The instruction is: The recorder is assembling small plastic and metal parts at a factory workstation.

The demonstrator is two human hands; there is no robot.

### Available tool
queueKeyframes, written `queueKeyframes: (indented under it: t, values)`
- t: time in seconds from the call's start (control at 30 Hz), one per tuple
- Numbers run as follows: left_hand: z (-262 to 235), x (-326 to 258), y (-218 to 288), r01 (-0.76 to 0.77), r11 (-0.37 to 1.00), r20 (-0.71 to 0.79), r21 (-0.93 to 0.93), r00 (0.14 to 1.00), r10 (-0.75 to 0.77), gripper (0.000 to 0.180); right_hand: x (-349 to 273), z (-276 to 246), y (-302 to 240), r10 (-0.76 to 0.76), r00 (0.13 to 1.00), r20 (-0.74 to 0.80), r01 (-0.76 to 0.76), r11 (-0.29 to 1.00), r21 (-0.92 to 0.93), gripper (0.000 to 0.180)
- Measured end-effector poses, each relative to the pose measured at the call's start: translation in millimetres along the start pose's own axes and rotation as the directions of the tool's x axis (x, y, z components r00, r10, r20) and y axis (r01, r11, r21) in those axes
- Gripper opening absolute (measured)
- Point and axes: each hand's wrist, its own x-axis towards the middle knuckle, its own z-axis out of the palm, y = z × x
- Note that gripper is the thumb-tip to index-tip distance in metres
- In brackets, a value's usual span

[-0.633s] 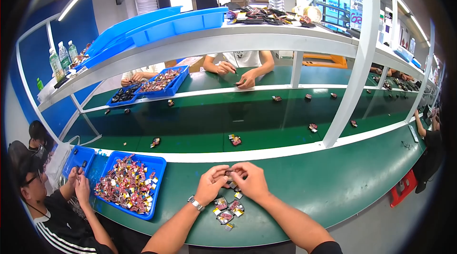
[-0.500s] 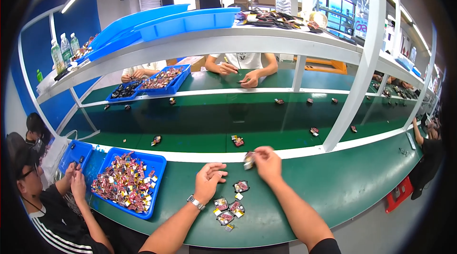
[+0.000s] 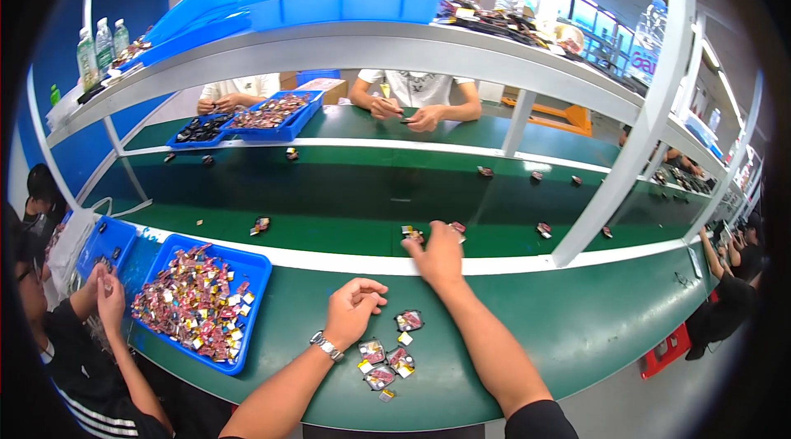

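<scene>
My right hand reaches over the white rail onto the green belt, thumb and fingers apart, holding nothing I can see. Just beyond its fingertips lies a small electronic assembly, and a second assembly lies by the thumb, partly covered. My left hand hovers over the green worktable, fingers loosely bent and apart, nothing visible in them. Right of it sits a single black-edged assembly, with a small yellow-white piece below. Nearer me several more assemblies cluster together.
A blue tray heaped with small parts stands at left, next to a co-worker's hands. More assemblies are spread along the belt. A white post and shelf rise ahead. Across the belt, another person's hands work.
My right hand has moved forward and left over the belt and let go of the assembly it held, which now appears to lie there. My left hand stays nearly in place. The view has shifted slightly.
</scene>
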Motion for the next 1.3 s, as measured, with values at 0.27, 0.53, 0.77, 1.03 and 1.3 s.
queueKeyframes:
  t: [0.27, 0.53, 0.77, 1.03, 1.3]
  values:
    - [1, 5, -3, 0.009, 0.999, 0.001, -0.051, 1.000, -0.009, 0.016, -12, -4, 15, -0.036, 0.998, 0.044, 0.025, 0.975, 0.223, 0.048]
    - [-9, 4, 17, 0.203, 0.972, 0.245, -0.121, 0.955, -0.169, 0.037, -71, -95, -25, -0.299, 0.927, 0.227, 0.114, 0.799, 0.590, 0.050]
    - [-20, 3, 13, 0.290, 0.943, 0.420, -0.162, 0.885, -0.200, 0.037, -71, -98, -39, -0.467, 0.852, 0.236, 0.263, 0.772, 0.579, 0.046]
    - [-3, -1, 22, 0.272, 0.944, 0.390, -0.188, 0.903, -0.183, 0.040, -78, -83, -46, -0.429, 0.903, 0.022, 0.394, 0.846, 0.359, 0.020]
    - [0, -1, 20, 0.237, 0.954, 0.349, -0.183, 0.923, -0.162, 0.036, -72, -83, -42, -0.525, 0.850, 0.053, 0.488, 0.820, 0.299, 0.022]
